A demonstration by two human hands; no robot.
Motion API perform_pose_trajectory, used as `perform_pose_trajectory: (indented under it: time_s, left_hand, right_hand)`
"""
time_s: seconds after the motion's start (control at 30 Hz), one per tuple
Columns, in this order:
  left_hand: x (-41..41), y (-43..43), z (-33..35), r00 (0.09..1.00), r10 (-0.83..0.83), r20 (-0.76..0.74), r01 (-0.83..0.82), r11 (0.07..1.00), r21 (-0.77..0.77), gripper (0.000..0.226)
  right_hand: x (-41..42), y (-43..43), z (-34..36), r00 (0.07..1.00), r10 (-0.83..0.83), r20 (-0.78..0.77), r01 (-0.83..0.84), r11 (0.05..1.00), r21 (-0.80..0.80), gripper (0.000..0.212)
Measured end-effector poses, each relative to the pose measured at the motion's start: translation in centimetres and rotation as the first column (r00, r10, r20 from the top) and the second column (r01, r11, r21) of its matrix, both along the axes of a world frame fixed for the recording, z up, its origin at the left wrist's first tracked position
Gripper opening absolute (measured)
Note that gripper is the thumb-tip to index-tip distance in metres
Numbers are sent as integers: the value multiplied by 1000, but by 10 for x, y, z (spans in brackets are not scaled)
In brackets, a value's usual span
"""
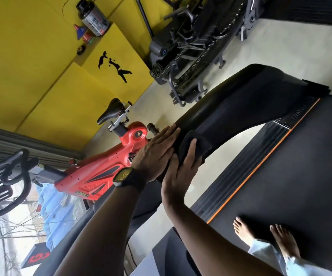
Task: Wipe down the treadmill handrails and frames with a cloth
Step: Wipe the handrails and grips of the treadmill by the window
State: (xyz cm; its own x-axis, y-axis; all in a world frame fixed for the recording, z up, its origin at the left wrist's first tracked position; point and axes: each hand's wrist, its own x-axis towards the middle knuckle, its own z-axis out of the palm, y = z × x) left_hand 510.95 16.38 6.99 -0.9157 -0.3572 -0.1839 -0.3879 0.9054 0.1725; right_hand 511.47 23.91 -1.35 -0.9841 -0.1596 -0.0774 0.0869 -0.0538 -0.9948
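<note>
A wide black treadmill side rail (238,104) arches from the centre of the view down to the deck at the right. A black cloth (191,144) is draped over the rail near its upper end. My left hand (157,154), with a watch on its wrist, lies flat with straight fingers on the outer side of the rail. My right hand (181,172) presses flat against the cloth on the inner side, fingers straight. The treadmill belt (300,176) with an orange edge stripe lies below, and bare feet (264,236) stand on it.
A red exercise bike (101,168) stands just left of the rail, its black handlebars (11,172) at the far left. A dark grey machine (191,52) stands on the pale floor beyond. A yellow wall with a shelf holding a can (93,16) fills the upper left.
</note>
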Motion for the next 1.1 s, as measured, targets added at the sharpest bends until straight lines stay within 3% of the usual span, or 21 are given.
perform_pose_trajectory:
  time_s: [0.03, 0.13, 0.17, 0.3, 0.37, 0.5, 0.67, 0.8, 0.83, 0.97, 1.0, 1.1]
  left_hand:
    - [3, 0, 0, 1000, 0, -2, 0, 1000, -3, 56]
    - [8, -1, -1, 1000, 0, -20, 1, 1000, 11, 56]
    - [9, 1, -1, 1000, 3, -25, -3, 1000, 11, 55]
    - [12, 0, -1, 1000, 12, -26, -13, 1000, -10, 54]
    - [16, 1, -1, 1000, 6, -28, -6, 1000, -5, 55]
    - [22, 1, 0, 999, 10, -51, -10, 1000, 9, 54]
    - [29, 2, 3, 998, 25, -54, -24, 999, 21, 54]
    - [36, 3, 4, 998, 47, -35, -47, 999, 23, 54]
    - [36, 3, 4, 998, 52, -27, -51, 998, 30, 53]
    - [38, 1, 2, 999, 40, -31, -40, 999, 5, 53]
    - [38, 0, 2, 998, 43, -35, -43, 999, 10, 52]
    - [41, 3, 4, 997, 68, -35, -66, 996, 55, 53]
  right_hand:
    - [-4, -3, -4, 999, -26, 27, 26, 1000, 7, 59]
    - [0, -10, -3, 916, -87, 392, 89, 996, 13, 58]
    - [6, -9, 2, 896, -72, 439, 75, 997, 11, 57]
    - [18, 7, 0, 982, 62, 177, -53, 997, -53, 60]
    - [15, 6, -8, 987, 49, 151, -41, 998, -56, 60]
    - [25, -6, 9, 897, -37, 441, 61, 997, -41, 61]
    - [23, 1, 0, 988, -8, 153, 19, 997, -71, 62]
    - [31, -2, 6, 887, -9, 461, 29, 999, -35, 66]
    - [35, 1, 10, 893, 8, 451, 13, 999, -43, 66]
    - [30, 6, 10, 999, 15, 34, -13, 997, -70, 58]
    - [27, 2, 5, 1000, 6, 14, -5, 999, -54, 58]
    - [33, -3, 1, 932, -14, 361, 39, 997, -63, 61]
